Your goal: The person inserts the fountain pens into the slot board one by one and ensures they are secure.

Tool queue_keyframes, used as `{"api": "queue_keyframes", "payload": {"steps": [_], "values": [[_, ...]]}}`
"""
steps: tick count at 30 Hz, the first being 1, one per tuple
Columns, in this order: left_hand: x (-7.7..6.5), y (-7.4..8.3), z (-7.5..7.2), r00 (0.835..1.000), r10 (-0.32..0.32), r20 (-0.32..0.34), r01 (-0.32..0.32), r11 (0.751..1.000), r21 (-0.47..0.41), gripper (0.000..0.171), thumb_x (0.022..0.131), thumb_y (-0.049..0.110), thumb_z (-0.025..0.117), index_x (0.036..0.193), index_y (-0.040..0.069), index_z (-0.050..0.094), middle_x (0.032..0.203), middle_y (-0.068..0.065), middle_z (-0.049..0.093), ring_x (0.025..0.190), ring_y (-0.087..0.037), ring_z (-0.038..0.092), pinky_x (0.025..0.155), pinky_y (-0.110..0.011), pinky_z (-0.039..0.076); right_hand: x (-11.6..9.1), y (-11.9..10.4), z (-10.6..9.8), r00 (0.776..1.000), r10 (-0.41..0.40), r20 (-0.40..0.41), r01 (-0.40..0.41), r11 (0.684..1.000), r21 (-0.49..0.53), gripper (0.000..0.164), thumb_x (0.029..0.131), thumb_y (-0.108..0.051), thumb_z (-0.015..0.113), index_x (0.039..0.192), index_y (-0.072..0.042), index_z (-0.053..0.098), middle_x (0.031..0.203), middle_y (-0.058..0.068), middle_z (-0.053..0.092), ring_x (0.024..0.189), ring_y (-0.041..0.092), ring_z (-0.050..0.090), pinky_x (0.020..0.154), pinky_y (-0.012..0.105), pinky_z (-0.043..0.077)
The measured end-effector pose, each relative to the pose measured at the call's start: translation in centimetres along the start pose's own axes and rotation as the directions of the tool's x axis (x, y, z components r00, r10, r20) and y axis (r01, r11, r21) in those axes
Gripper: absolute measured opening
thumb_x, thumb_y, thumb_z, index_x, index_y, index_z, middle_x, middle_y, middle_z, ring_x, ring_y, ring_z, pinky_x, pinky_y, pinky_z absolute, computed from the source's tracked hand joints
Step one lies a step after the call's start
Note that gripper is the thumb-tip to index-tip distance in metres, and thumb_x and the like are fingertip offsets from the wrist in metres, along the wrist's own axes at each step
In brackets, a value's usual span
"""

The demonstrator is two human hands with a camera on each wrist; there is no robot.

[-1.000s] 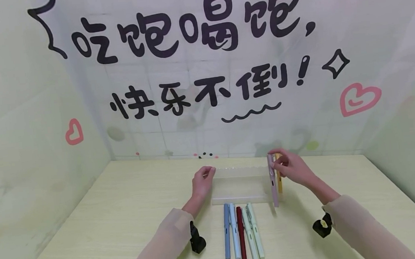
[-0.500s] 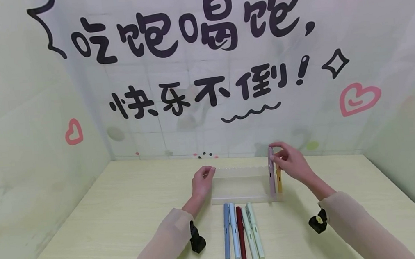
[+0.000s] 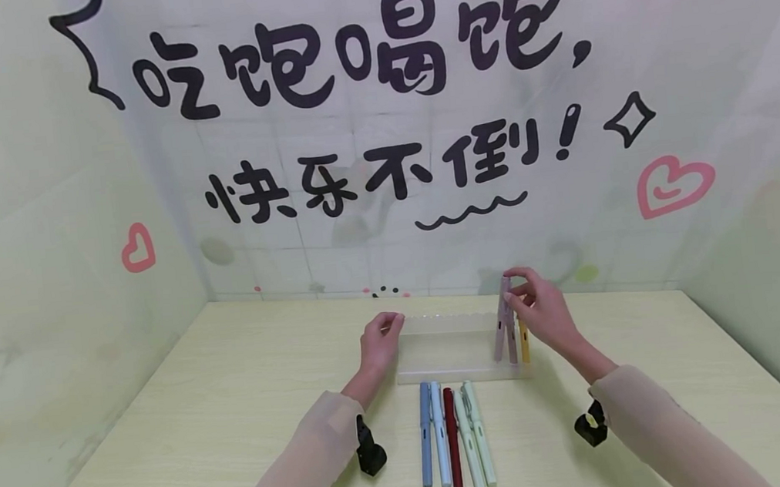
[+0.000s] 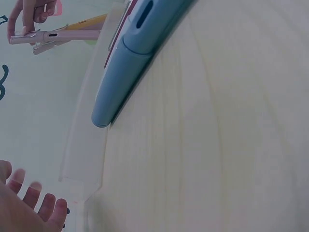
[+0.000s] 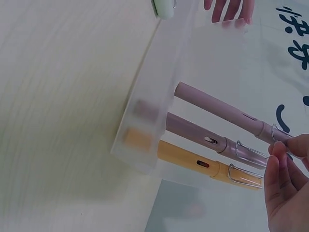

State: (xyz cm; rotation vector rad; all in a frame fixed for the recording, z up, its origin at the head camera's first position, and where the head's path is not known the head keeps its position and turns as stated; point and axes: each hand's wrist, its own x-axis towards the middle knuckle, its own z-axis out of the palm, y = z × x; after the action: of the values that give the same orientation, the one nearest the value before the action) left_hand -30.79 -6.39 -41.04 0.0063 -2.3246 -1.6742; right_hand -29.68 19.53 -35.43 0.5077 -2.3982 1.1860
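My left hand pinches the left end of a clear plastic pen stand; in the left wrist view the fingers show through or behind the plastic. At the stand's right end, my right hand holds a pale mauve pen near its clip end, its lower end free and leaning left. Just beside it, a darker mauve pen stands with its lower end behind the frosted front lip, its clip end close to my fingertips. An orange pen occupies the rightmost place.
In front of the stand several pens lie on the pale wooden table: a blue pen, a light blue pen, a dark red pen and green pens. A printed wall cloth hangs behind.
The right hand has lowered a mauve pen into the stand beside the orange one. A second mauve pen now shows, tilted left under the right hand. The left hand has stayed put.
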Motion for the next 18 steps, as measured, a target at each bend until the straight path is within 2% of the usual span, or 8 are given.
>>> {"api": "queue_keyframes", "payload": {"steps": [6,18], "values": [[0.04,-0.04,-0.01,1.000,-0.005,0.004,0.005,1.000,-0.003,0.025,0.090,0.022,0.052,0.100,0.001,0.060,0.097,-0.011,0.060,0.096,-0.026,0.054,0.083,-0.035,0.045,-0.37,0.40,0.42,0.999,-0.034,0.002,0.034,0.999,-0.009,0.030,0.084,-0.004,0.057,0.113,-0.006,0.050,0.083,0.015,0.064,0.055,0.018,0.050,0.039,0.027,0.042],[-0.05,-0.03,-0.11,1.000,-0.003,0.008,0.003,1.000,-0.003,0.026,0.090,0.023,0.051,0.101,0.001,0.060,0.099,-0.011,0.060,0.096,-0.026,0.054,0.082,-0.035,0.045,-0.64,0.40,0.80,0.997,-0.009,0.081,0.012,0.999,-0.035,0.030,0.085,-0.005,0.057,0.114,-0.008,0.049,0.084,0.013,0.062,0.056,0.018,0.050,0.041,0.028,0.044]]}}
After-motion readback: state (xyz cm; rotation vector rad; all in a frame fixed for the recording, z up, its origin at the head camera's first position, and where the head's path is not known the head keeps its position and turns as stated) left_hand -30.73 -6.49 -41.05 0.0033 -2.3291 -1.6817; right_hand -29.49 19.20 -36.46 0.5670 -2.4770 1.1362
